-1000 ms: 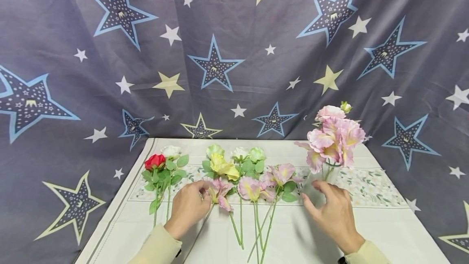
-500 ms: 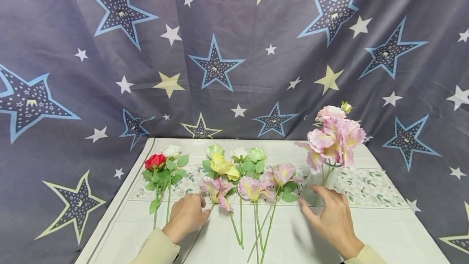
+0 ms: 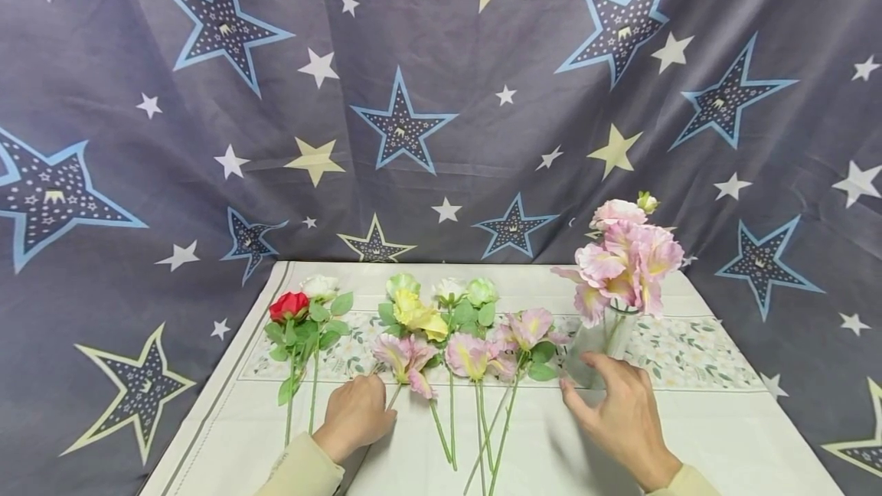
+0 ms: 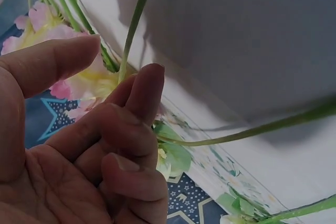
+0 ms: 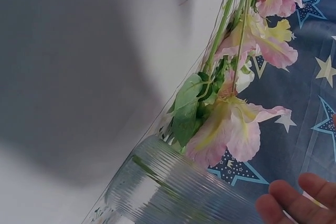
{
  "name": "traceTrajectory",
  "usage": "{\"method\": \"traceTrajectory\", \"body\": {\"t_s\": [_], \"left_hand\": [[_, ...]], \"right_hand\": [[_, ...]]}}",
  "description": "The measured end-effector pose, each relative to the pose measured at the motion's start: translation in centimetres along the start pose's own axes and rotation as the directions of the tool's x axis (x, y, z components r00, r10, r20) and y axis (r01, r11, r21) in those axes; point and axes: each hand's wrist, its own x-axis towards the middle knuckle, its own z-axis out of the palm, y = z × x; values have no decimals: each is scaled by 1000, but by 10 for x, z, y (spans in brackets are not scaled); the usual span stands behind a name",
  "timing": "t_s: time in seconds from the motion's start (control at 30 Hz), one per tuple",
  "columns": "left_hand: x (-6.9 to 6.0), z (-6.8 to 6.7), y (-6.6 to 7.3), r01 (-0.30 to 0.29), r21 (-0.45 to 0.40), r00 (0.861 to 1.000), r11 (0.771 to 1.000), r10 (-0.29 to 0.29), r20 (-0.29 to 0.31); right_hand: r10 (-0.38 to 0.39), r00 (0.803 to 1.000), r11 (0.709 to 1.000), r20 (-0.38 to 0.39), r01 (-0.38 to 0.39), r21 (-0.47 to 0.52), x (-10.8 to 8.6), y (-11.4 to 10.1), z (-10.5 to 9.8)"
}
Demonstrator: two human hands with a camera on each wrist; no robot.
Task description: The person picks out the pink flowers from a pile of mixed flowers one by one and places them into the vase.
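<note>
My left hand (image 3: pixel 358 408) is over the stem of a pink iris-like flower (image 3: pixel 403 358) lying on the table. In the left wrist view, that green stem (image 4: pixel 135 24) runs behind the bent fingers, and the thumb stands apart from them with a gap. At the right, my right hand (image 3: pixel 623 419) is spread beside a clear ribbed glass vase (image 5: pixel 173 182) with its thumb to the left; whether it touches the glass cannot be told. Several pink blooms (image 3: pixel 627 262) stand upright in the vase.
A red rose (image 3: pixel 289 305) and a white rose (image 3: pixel 320 287) lie at the left. Mid-table are a yellow flower (image 3: pixel 416 314), a green rose (image 3: pixel 481 292) and more pink flowers (image 3: pixel 472 357). A floral-printed band (image 3: pixel 689 354) crosses the white cloth; a starry curtain (image 3: pixel 427 37) hangs behind.
My left hand has come down from beside the pink flower's head to its stem, nearer to me. The right hand has shifted slightly left by the vase, its fingers still spread.
</note>
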Motion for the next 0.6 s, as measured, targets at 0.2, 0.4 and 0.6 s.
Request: {"method": "traceTrajectory", "body": {"t_s": [0.2,0.4,0.6], "left_hand": [[-1,5,0,-17,6,1000,1000,17,-9],[0,10,-2,-39,9,999,999,39,-15],[0,12,-2,-51,21,998,998,52,-30]], "right_hand": [[8,1000,1000,5,-8,8,0,-1,0],[12,1000,1000,4,-12,12,0,-3,0],[12,1000,1000,1,-12,13,0,-5,1]]}}
